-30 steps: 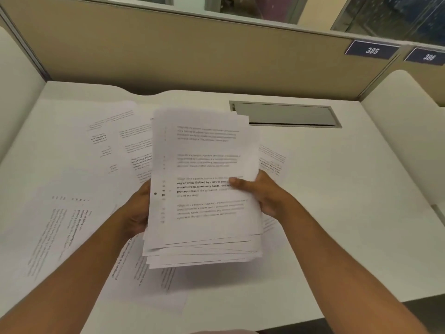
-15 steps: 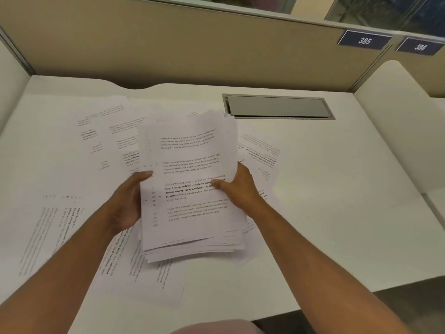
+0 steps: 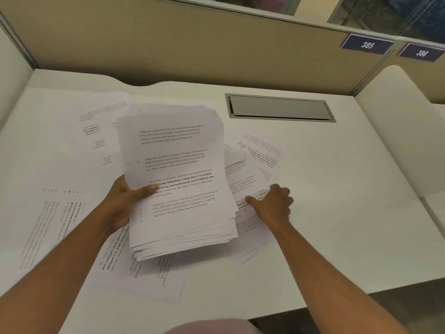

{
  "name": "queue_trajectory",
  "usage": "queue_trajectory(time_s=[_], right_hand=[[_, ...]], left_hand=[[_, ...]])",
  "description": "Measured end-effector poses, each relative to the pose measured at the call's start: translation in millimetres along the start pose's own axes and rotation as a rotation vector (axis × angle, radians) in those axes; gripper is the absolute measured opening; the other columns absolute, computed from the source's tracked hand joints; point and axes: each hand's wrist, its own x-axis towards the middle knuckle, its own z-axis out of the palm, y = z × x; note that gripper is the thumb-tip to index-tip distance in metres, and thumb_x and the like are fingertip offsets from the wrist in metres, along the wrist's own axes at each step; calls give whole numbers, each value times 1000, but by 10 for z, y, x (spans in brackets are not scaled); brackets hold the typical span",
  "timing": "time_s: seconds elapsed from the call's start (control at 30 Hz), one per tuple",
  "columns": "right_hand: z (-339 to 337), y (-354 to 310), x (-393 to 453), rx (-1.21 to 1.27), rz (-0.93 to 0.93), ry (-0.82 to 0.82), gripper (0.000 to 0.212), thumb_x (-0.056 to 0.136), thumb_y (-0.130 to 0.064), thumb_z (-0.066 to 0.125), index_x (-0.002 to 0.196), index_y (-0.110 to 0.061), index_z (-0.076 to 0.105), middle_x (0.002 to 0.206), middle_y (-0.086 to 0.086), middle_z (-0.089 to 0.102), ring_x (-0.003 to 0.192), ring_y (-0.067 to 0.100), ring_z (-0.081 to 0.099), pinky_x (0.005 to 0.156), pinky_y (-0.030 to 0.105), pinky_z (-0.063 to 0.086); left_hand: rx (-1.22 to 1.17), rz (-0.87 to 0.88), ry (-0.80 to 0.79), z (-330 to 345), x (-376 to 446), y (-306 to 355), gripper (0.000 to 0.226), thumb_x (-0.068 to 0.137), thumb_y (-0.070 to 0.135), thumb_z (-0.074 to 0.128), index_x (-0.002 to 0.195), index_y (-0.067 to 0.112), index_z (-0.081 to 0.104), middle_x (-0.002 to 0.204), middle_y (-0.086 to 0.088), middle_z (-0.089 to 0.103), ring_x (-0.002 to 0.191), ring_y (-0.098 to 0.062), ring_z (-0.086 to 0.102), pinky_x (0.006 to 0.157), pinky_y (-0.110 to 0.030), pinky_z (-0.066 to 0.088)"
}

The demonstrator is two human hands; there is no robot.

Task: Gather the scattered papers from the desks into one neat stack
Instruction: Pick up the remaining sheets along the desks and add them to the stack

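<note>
I am seeing the white bench (image 3: 337, 201) lying strewn with loose sheets (image 3: 252, 169), several running off the left edge or hiding under the stack (image 3: 178, 184), their print too blurred to read. My left hand (image 3: 120, 206) is gripping the stack above the bench, thumb on top and fingers hidden underneath, while my right hand (image 3: 272, 203) is resting on the sheets beside it, fingers relaxed.
</note>
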Motion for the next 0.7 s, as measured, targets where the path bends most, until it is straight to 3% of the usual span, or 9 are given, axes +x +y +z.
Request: queue_trajectory(time_s=[0.13, 0.37, 0.5, 0.6, 0.7], right_hand=[[-34, 78, 85, -111, 15, -23, 112, 67, -63, 93, 145, 0, 41, 144, 20, 48, 137, 41, 47, 104, 51, 50], [-248, 33, 276, -57, 76, -180, 101, 57, -55, 102, 132, -5, 57, 133, 13, 68, 127, 35, 64, 108, 47, 47], [-386, 74, 354, 123, 12, -315, 81, 70, -32, 100, 132, 1, 60, 130, 17, 69, 121, 36, 68, 101, 43, 57], [-586, 144, 406, 311, -85, -441, 52, 89, -8, 85, 136, 3, 65, 134, 22, 71, 121, 40, 70, 109, 54, 55], [-838, 240, 461, 400, -192, -489, 46, 99, 0, 72, 143, -4, 62, 137, 19, 71, 124, 40, 69, 111, 58, 53]], left_hand=[[-1, 10, -11, -13, 1, 5, 67, 83, 3, 82, 148, 10, 66, 139, -15, 79, 122, -36, 79, 94, -52, 68], [8, 12, -21, 30, -12, -5, 65, 85, 4, 80, 148, 9, 66, 137, -14, 80, 121, -36, 79, 89, -47, 70], [4, 12, -21, 4, -33, -8, 66, 84, 4, 80, 148, 10, 65, 138, -15, 79, 123, -38, 78, 92, -51, 69], [1, 16, -31, -19, -56, -13, 66, 85, 3, 79, 150, 10, 64, 140, -16, 78, 125, -38, 77, 96, -54, 67], [-16, 15, -30, -42, -58, -31, 66, 85, 3, 79, 150, 9, 64, 141, -17, 77, 127, -40, 76, 97, -54, 67]])
